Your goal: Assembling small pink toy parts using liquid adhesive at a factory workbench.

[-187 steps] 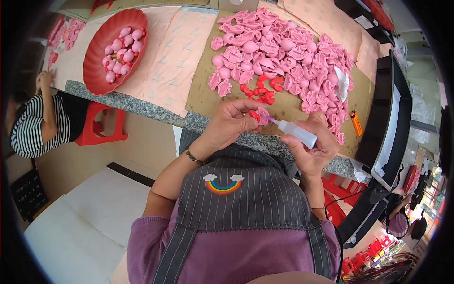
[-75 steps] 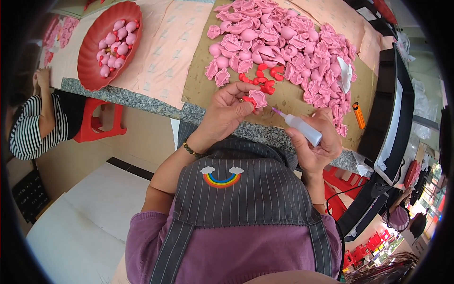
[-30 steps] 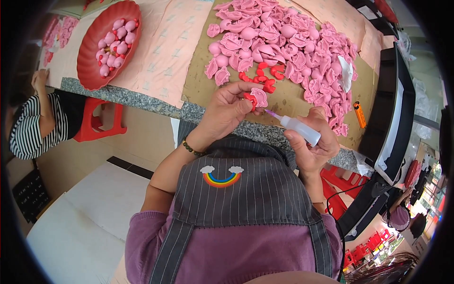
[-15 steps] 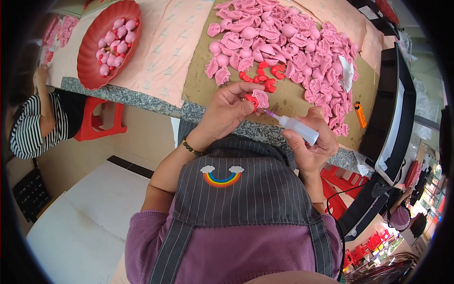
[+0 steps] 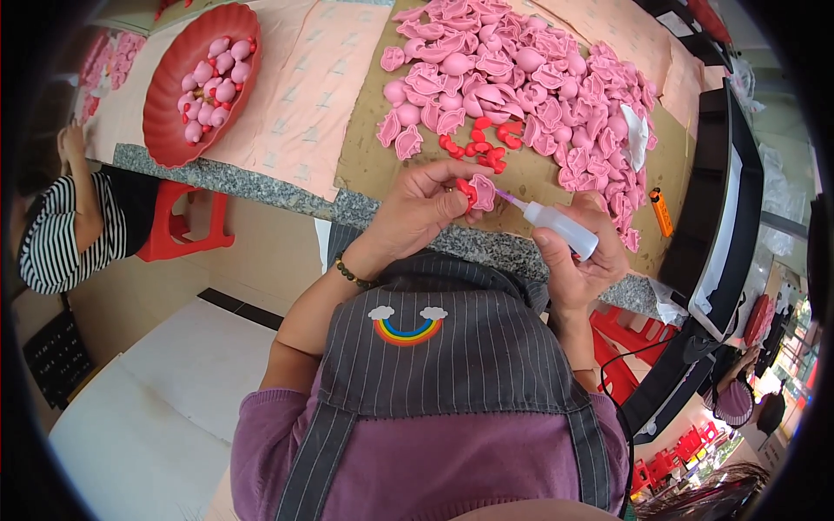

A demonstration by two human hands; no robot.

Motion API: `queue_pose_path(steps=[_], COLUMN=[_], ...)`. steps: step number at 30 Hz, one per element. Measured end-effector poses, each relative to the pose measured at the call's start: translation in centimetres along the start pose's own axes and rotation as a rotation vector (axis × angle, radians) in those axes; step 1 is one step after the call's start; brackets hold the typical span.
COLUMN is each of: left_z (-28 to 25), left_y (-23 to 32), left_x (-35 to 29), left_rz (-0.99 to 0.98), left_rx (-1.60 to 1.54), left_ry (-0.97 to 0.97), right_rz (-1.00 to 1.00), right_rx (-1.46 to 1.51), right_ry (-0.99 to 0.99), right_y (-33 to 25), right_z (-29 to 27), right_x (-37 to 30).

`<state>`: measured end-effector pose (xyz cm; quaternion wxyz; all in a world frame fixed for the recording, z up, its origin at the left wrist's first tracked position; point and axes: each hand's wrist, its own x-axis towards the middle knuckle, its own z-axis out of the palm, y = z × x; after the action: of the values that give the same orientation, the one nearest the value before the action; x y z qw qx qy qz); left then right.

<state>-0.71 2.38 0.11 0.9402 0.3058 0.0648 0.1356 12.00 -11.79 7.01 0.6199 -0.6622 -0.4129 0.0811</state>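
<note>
Between the thumb and forefinger of my left hand (image 5: 421, 204) is a small red plastic piece (image 5: 467, 193) together with a pink half-shell piece (image 5: 483, 193), its hollow side showing. My right hand (image 5: 584, 256) is wrapped round a translucent white squeeze bottle (image 5: 563, 231) with a thin purple nozzle (image 5: 511, 199). The nozzle points left at the pink half-shell; whether it touches is too fine to tell. Just beyond my left fingers, several loose red pieces (image 5: 486, 143) lie on a brown board (image 5: 365, 139). A large heap of pink plastic pieces (image 5: 521, 82) spreads behind them.
A scalloped red tray (image 5: 161, 113) with pink-and-red assembled pieces stands at the left. An orange-handled cutter (image 5: 662, 213) lies right of the heap, near a black case-like frame (image 5: 712, 191). The granite table edge (image 5: 261, 193) runs before me. Another person in stripes (image 5: 56, 234) sits far left.
The squeeze bottle has shifted a little to the right, its nozzle tip now slightly higher. The pink and red pieces in my left hand have moved slightly right and down.
</note>
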Motion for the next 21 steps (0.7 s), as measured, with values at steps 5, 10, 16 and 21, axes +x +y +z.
queue_pose_path(steps=[5, 10, 16, 21], left_z=[0.25, 0.21, 0.3, 0.2], left_y=[0.13, -0.02, 0.05, -0.01], left_x=[-0.01, 0.06, 0.02, -0.01], left_rz=[-0.002, 0.005, -0.006, -0.01], left_rx=[0.025, 0.072, 0.064, 0.067], left_ry=[0.008, 0.001, 0.011, 0.012], right_rz=[-0.007, -0.036, -0.033, -0.034], right_rx=[-0.016, -0.023, 0.005, 0.005], right_ry=[-0.013, -0.009, -0.007, -0.024], right_y=[0.14, 0.75, 0.48, 0.41], right_z=[0.12, 0.06, -0.02, 0.03], right_x=[-0.01, 0.14, -0.03, -0.05])
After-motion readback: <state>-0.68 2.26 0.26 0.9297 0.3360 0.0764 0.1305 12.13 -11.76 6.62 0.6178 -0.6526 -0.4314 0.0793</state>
